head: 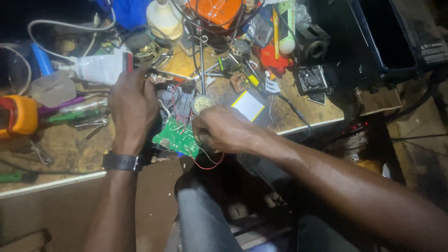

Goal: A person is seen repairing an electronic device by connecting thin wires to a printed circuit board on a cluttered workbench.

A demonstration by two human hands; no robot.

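A green circuit board (pixel 176 138) with red and white wires hangs at the front edge of the wooden workbench (pixel 70 154). My left hand (pixel 132 106), with a black watch on the wrist, grips the dark opened device (pixel 179 99) that the board belongs to. My right hand (pixel 223 129) is closed at the board's right edge, fingers curled around something small that is hidden; a thin red wire (pixel 208 164) loops below it. A small round speaker (pixel 202 103) lies just behind my right hand.
The bench is crowded: a white glue bottle (pixel 100 67), screwdrivers (pixel 77 114), a yellow-and-red meter (pixel 17 114), a white card (pixel 248 105), small modules (pixel 311 79), an orange device (pixel 215 10) and a black case (pixel 387 37). My knees are below the bench edge.
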